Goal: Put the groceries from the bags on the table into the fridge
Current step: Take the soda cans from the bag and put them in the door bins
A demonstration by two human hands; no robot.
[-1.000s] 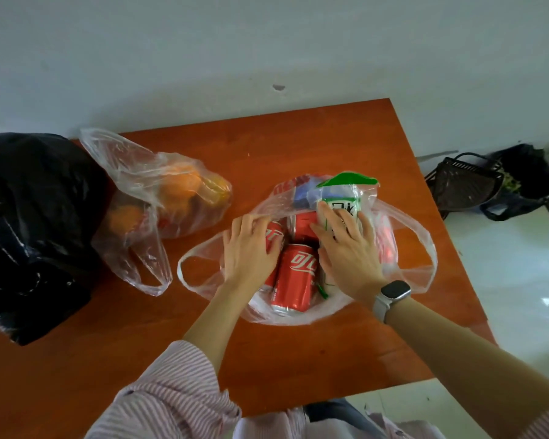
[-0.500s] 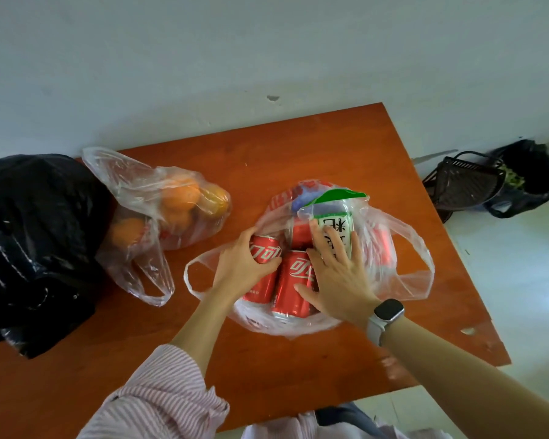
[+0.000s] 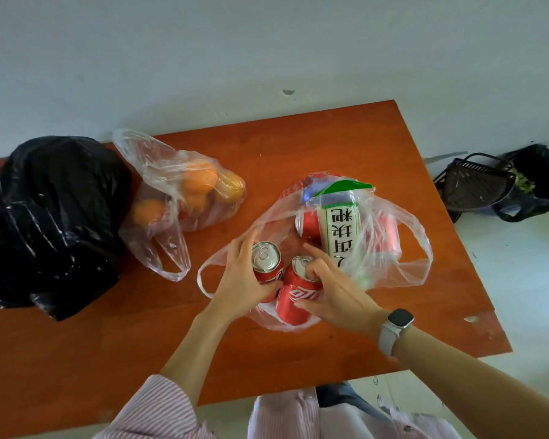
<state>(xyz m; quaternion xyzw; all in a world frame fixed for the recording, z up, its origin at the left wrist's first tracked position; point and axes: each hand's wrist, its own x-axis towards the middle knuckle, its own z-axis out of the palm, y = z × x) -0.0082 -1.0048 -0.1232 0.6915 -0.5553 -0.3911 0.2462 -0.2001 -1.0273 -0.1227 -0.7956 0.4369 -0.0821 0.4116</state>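
Observation:
A clear plastic bag (image 3: pixel 406 264) lies open on the orange-brown table (image 3: pixel 298 147). In it are red cola cans and a white-and-green carton (image 3: pixel 341 236). My left hand (image 3: pixel 241 277) grips one red can (image 3: pixel 267 264), tipped upright with its silver top showing. My right hand (image 3: pixel 333 289), with a watch on the wrist, closes over the top of a second red can (image 3: pixel 295 296) right beside it. Another red can (image 3: pixel 308 223) lies deeper in the bag by the carton. The fridge is not in view.
A clear bag of oranges (image 3: pixel 191 198) lies left of the can bag. A large black bag (image 3: pixel 51 217) fills the table's left end. On the floor at right stand a dark basket (image 3: pixel 476 185) and a black bin bag (image 3: pixel 539 182). A white wall runs behind the table.
Both hands moved from resting on the lying cans to gripping one can each. The left can now stands up with its top visible, and both cans have come toward the bag's near opening.

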